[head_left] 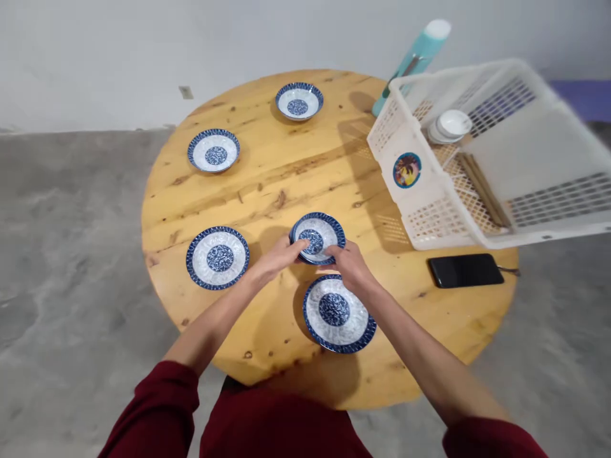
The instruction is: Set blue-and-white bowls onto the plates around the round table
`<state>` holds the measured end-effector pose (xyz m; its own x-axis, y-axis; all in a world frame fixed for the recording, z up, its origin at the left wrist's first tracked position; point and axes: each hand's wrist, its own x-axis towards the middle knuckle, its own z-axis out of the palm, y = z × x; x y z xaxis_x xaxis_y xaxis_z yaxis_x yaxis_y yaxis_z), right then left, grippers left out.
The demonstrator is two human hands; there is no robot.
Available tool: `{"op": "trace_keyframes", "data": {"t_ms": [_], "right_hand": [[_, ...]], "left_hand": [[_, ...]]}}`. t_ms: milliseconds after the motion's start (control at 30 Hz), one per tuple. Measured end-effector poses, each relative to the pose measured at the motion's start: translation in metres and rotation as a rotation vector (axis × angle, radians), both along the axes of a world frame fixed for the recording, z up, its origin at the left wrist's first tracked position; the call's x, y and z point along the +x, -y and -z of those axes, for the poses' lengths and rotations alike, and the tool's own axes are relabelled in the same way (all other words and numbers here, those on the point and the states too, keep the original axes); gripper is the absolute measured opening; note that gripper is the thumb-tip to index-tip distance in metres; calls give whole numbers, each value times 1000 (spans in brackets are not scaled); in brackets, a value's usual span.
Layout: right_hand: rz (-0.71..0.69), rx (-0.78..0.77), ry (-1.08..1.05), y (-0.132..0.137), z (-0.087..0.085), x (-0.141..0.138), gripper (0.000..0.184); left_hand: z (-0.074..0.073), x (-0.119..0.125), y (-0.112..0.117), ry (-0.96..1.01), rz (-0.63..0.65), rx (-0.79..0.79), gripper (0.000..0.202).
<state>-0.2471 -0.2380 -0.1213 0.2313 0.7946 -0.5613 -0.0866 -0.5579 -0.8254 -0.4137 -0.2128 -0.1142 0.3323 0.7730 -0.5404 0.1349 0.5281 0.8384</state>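
Both hands hold a small stack of blue-and-white patterned plates (319,235) just above the round wooden table (305,165). My left hand (281,256) grips the stack's near left rim, thumb on top. My right hand (351,262) grips its near right rim. A single plate (338,313) lies on the table right below my right hand. Three more single plates lie around the table: one at the near left (217,257), one at the far left (213,151), one at the far edge (299,101).
A white plastic basket (420,210) on the table's right side holds small white bowls (451,124) and chopsticks (482,189). A black phone (465,270) lies in front of it. A teal bottle (410,63) stands behind the basket. Grey floor surrounds the table.
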Motion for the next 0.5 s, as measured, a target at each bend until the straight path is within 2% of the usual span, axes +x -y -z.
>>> {"op": "trace_keyframes", "data": {"t_ms": [133,267,500], "right_hand": [[80,-31,17,-44,17,-36,21],[129,-67,20,-82,27,-55,22],[154,-35,56,-124,41,-65,22]], "left_hand": [[12,-24,-53,-92,-6,26,17],[24,-34,-97,-157,-30,30,16],[43,-37,-141,-178,-47,45,14]]}}
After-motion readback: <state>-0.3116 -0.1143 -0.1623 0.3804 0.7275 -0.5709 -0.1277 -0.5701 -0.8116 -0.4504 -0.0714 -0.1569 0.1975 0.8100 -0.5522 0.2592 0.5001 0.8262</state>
